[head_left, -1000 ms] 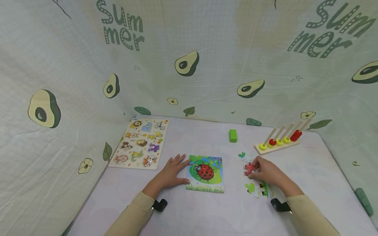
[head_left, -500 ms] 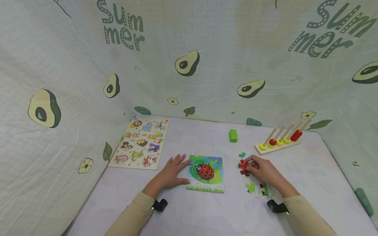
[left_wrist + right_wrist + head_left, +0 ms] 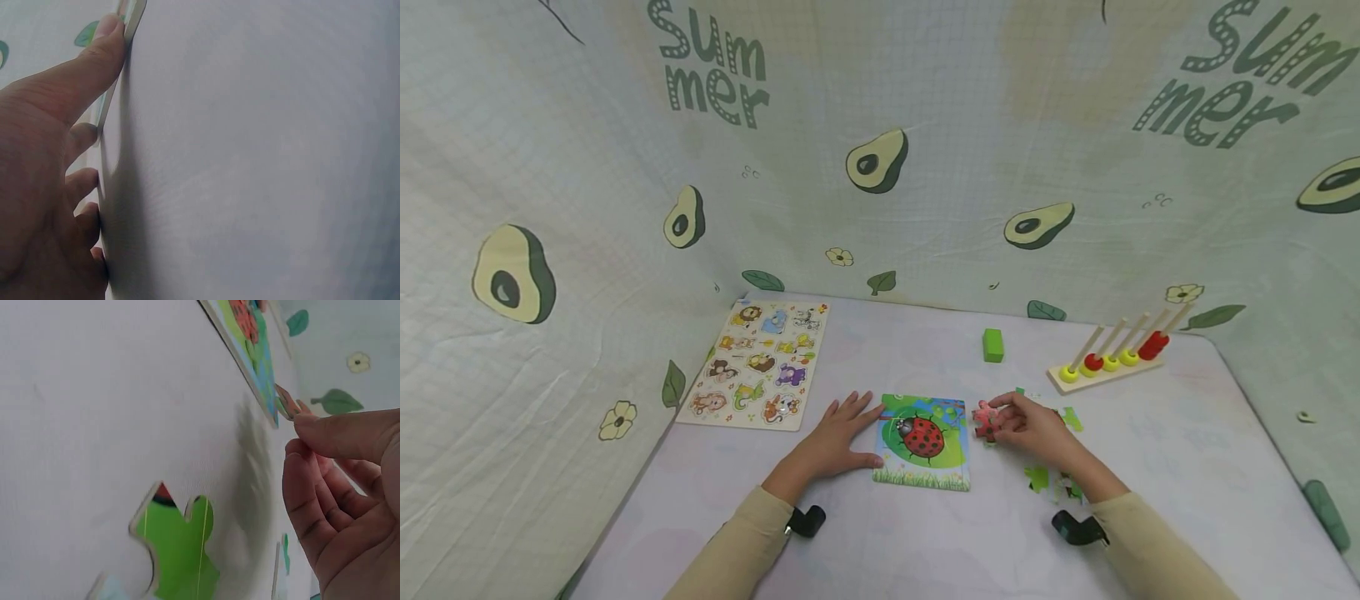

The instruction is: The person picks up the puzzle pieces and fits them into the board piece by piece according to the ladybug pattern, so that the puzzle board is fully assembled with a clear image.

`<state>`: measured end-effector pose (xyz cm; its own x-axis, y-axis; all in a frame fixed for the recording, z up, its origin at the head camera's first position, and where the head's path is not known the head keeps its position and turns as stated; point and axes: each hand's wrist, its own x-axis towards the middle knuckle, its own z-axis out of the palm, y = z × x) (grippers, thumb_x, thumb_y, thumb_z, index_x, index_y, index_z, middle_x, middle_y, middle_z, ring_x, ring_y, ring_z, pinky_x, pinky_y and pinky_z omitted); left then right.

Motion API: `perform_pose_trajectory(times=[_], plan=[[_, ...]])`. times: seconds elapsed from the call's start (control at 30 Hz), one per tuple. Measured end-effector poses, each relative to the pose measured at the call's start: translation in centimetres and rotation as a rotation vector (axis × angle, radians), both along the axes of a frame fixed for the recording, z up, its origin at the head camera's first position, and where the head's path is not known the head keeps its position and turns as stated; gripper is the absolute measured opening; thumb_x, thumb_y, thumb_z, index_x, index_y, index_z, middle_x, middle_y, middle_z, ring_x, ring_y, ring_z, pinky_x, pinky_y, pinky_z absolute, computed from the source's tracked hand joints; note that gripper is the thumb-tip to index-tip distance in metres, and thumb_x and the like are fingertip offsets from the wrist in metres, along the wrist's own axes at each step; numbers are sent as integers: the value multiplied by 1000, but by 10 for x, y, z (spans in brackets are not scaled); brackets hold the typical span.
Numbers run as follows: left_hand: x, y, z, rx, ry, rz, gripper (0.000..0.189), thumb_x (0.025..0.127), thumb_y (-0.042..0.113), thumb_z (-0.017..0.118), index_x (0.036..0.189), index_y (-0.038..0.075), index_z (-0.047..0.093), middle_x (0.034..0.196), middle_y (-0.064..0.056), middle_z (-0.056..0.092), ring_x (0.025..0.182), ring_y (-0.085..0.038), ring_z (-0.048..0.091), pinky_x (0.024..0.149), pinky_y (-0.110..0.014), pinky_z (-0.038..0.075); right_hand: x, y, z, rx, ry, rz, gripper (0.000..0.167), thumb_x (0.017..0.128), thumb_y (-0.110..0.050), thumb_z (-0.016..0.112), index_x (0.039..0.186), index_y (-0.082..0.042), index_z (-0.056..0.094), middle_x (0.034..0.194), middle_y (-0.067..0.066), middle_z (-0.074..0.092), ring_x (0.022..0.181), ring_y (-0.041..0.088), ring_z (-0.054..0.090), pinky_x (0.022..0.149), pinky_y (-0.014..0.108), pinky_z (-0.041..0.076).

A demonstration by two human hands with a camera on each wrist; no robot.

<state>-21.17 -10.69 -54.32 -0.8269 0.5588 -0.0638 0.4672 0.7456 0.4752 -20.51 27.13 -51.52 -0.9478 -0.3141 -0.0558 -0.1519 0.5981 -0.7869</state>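
A square ladybug puzzle board (image 3: 922, 442) lies on the table between both hands. My left hand (image 3: 827, 450) rests at its left side with fingers spread, thumb and index finger at the board's edge. In the left wrist view the thumb (image 3: 100, 56) lies against the board's side. My right hand (image 3: 1037, 429) pinches a red jigsaw piece (image 3: 986, 418) between thumb and fingers, just off the board's right edge. From the right wrist, the jigsaw piece is seen nearly edge-on, held above the table. A loose green piece (image 3: 178, 544) lies below that hand.
Several loose jigsaw pieces (image 3: 1037, 478) lie around and below the right forearm. Behind them stand a green block (image 3: 992, 345) and a peg stand (image 3: 1108, 375) with red and yellow beads. An animal peg puzzle (image 3: 754, 367) lies back left. Patterned cloth hangs behind the table.
My right hand has lifted the red jigsaw piece from the loose pieces and carried it left to the board's right edge. My left hand and the board have stayed put.
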Motion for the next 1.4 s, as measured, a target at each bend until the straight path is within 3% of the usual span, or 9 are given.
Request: perform_pose_trajectory(times=[0.37,0.7,1.0,1.27,1.4], plan=[[-1,0,-2,-7,-1,5,91,85,59,75,159,22,38,168,-7,24,156,-32,13,126,-54,8,1,-46,-9,-50,70,125,41,88,-15,81,121,-1,61,93,2,64,77,7,59,67,22,53],[-2,-1,-3,-10,-5,-1,91,85,59,75,160,23,37,168,-7,23,156,-32,12,125,-55,7,1,-80,-20,49,201,163,40,85,-20,84,117,-4,66,94,-1,61,80,15,54,69,26,47],[-2,-1,-2,-16,2,-6,91,85,59,74,160,23,37,168,-8,23,156,-32,13,125,-55,8,-1,-91,-22,160,184,152,41,85,-29,84,117,-8,68,97,-6,59,84,11,52,73,28,49],[-1,0,0,-16,-2,1,92,85,60,74,160,23,37,168,-7,23,156,-32,13,126,-54,8,1,-92,-18,195,153,141,45,83,-30,86,118,-9,67,102,-6,59,91,11,54,81,34,52],[-1,0,-1,-14,-5,0,92,85,59,74,160,22,37,168,-7,22,156,-32,13,126,-54,8,3,-92,-17,222,156,150,49,84,-32,86,124,-11,67,111,-3,61,99,13,57,88,38,53]])
